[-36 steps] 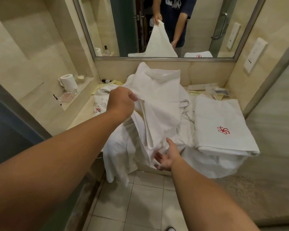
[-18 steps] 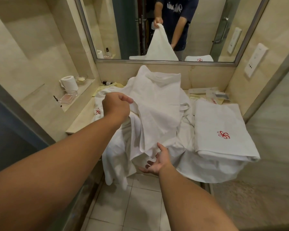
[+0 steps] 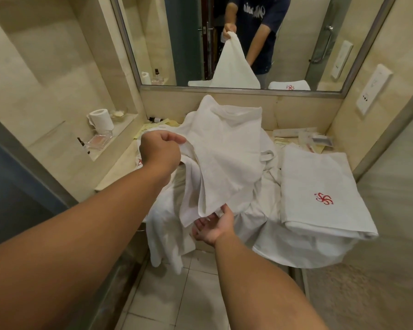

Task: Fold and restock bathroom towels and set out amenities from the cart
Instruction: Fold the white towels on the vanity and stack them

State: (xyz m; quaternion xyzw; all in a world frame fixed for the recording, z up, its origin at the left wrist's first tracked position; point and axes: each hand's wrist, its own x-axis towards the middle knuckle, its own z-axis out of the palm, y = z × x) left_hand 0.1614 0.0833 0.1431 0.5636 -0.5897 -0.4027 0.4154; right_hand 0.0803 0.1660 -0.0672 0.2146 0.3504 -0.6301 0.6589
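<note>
My left hand point(image 3: 161, 151) pinches the top corner of a white towel point(image 3: 227, 160) and holds it up over the vanity counter, so the cloth hangs down in loose folds. My right hand point(image 3: 211, 226) is palm-up with relaxed fingers just under the towel's lower edge, touching or nearly touching it. A folded white towel with a red logo point(image 3: 320, 186) lies on the right of the counter. More crumpled white towels point(image 3: 167, 234) are heaped beneath and spill over the counter's front edge.
A wall niche on the left holds a toilet roll point(image 3: 103, 119) and a clear tray point(image 3: 98, 141). Amenity packets point(image 3: 303, 136) and a small bottle point(image 3: 155, 120) lie along the back of the counter. The mirror point(image 3: 248, 39) spans the wall above. A glass partition stands at right.
My right hand has slid left and up under the towel's hanging edge. The left hand holds the towel corner in about the same place.
</note>
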